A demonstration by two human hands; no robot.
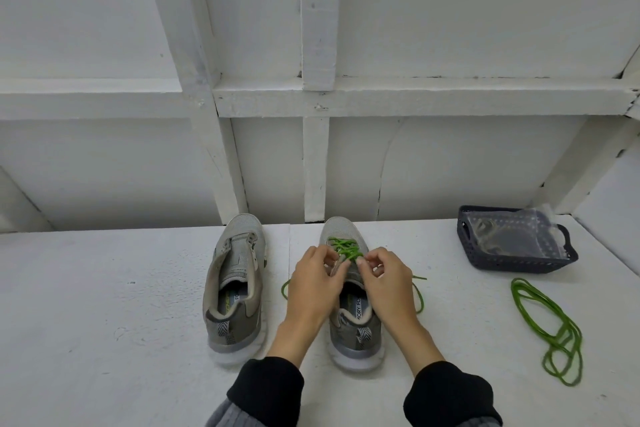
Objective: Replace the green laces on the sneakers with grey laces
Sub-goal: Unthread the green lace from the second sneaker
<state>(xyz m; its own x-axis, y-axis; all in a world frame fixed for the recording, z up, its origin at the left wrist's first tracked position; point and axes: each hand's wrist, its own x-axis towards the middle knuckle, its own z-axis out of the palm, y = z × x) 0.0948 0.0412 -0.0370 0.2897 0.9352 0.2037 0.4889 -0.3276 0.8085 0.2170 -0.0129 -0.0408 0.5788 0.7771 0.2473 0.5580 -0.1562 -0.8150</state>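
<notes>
At the centre of the frame, just below the middle, the person's right hand (pixel 382 282) pinches a strand of the bright green round lace (pixel 344 248) between thumb and curled fingers, right over the eyelets of the grey mesh sneaker with a pale sole on the right (pixel 349 336). The left hand (pixel 313 282) sits just beside it, its fingers curled round the lace and the tongue area at the same spot. The lace is threaded through the front eyelets only, and its loose ends trail out on the white painted tabletop (pixel 104 305) on both sides of this shoe. Both wrists come up from the lower edge of the frame in black sleeves (pixel 450 395). To the left of the hands stands the matching grey mesh sneaker without any lace (pixel 235 284), its tongue bare, toe pointing toward the top of the frame like its partner. At the lower right of the frame a second green lace lies loose in tangled loops (pixel 550 329) on the tabletop, well apart from the shoes. Above it, at the right edge, a dark blue perforated plastic basket (pixel 519 265) holds a clear plastic bag (pixel 512 230) whose contents are too dim to tell. Behind everything runs a white wall of boards and beams (pixel 317 90).
</notes>
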